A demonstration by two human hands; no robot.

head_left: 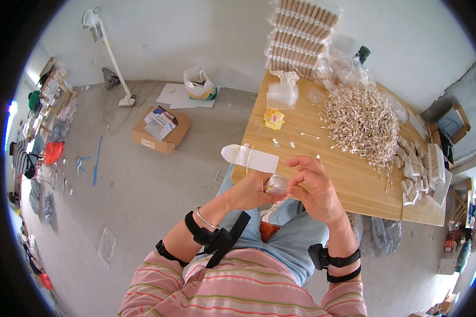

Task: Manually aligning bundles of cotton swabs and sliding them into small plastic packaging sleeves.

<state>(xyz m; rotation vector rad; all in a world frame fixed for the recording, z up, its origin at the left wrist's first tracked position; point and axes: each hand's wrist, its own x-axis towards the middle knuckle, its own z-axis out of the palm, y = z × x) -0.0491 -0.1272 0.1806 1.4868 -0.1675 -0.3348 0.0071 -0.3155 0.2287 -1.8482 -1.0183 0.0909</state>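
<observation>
My left hand is closed around a small bundle of cotton swabs, apparently in a clear bag, held above my lap at the table's front edge. Close against the bundle's right side is my right hand. Its thumb and index finger are pinched together, and anything between them is too small to make out. Just beyond my left hand, a white card strip with a pointed end and thin bands around it juts over the table's edge. A few loose swabs lie beyond it on the wooden table.
A big heap of cotton swabs covers the table's right half. Packed swab bundles are stacked at the back. More small bundles lie at the right. A yellow packet sits left. On the floor are a cardboard box and a vacuum cleaner.
</observation>
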